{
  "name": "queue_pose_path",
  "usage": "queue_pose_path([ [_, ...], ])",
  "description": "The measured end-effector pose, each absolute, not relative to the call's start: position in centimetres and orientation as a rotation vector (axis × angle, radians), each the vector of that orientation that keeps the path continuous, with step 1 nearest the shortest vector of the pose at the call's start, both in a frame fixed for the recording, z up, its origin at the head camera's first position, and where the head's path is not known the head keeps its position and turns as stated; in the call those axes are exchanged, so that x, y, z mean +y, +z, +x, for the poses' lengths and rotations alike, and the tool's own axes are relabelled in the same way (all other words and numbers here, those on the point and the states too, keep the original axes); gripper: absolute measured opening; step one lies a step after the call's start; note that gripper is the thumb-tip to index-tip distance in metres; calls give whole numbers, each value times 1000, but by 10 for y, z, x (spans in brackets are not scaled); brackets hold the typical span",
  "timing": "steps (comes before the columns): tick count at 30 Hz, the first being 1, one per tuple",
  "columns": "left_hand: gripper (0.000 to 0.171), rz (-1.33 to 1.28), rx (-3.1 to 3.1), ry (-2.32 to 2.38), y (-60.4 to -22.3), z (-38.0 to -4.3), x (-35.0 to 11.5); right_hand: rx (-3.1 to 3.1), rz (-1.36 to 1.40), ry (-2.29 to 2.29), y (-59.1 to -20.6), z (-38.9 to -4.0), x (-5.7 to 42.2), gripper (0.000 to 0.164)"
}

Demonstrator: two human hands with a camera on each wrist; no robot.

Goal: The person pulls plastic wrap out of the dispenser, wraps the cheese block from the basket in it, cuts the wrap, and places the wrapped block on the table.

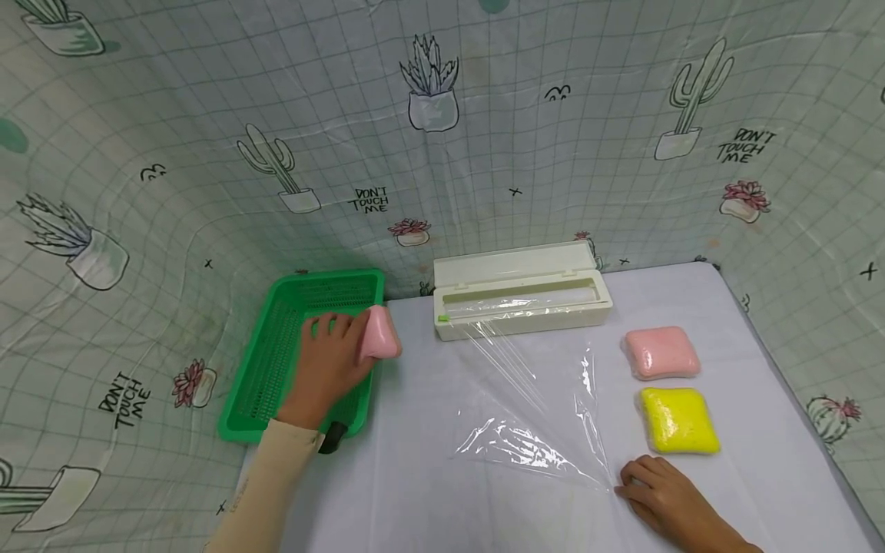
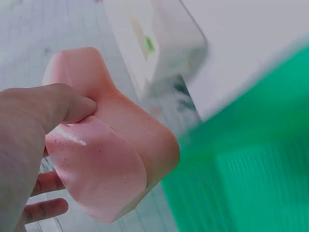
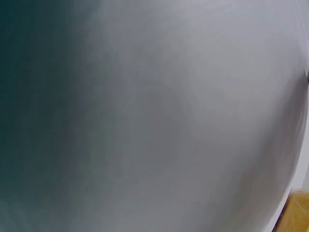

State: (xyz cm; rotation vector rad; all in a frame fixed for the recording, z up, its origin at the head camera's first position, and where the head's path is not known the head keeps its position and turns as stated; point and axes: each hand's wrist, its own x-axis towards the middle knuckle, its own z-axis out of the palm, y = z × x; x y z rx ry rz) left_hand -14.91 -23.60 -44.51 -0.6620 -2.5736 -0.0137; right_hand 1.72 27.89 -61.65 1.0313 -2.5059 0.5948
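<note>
My left hand (image 1: 330,361) grips a soft pink block (image 1: 381,334) above the right rim of a green plastic basket (image 1: 238,407). In the left wrist view the thumb presses into the block (image 2: 101,159), which bulges around it. At the front right, my right hand (image 1: 667,499) pinches a corner of clear plastic wrap (image 1: 525,415) between curled fingers. The wrap runs from a white dispenser box (image 1: 525,322) with its lid raised and lies wrinkled over the table. Pale blur fills most of the right wrist view, and the right hand's fingers do not show there.
A shiny pink block (image 1: 664,353) and a shiny yellow block (image 1: 681,421), both seemingly in film, lie on the right of the white-covered table (image 1: 415,491). A patterned cloth (image 1: 484,169) rises behind and at both sides. A black band (image 1: 333,438) is at the left wrist.
</note>
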Motion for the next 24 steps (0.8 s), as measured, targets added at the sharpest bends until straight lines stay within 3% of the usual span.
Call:
queue_pose_path([
  [6, 71, -751, -2589, 30, -449, -135, -196, -2487, 1011, 587, -617, 18, 278, 72],
  [24, 63, -1047, -2695, 117, -507, -100, -83, -2476, 1004, 584, -618, 18, 276, 71],
])
